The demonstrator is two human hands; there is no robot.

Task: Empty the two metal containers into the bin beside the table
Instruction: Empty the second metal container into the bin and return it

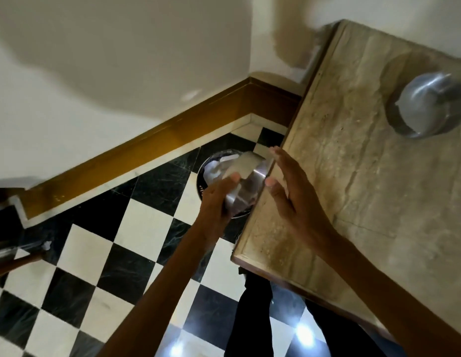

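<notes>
My left hand (215,199) grips a shiny metal container (247,176), tilted over the round bin (206,171) on the floor beside the table. White paper scraps show in the bin under the container's mouth. My right hand (288,186) is open beside the container at the table's edge, its fingers spread and its thumb close to the metal; I cannot tell whether it touches. A second metal container (428,106) stands on the marble table (353,176) at the far right.
The floor is black and white checkered tile (100,253). A yellow-brown skirting board (147,153) runs along the white wall. A dark object (7,243) sits at the left edge. My dark-trousered legs (255,318) stand by the table's near corner.
</notes>
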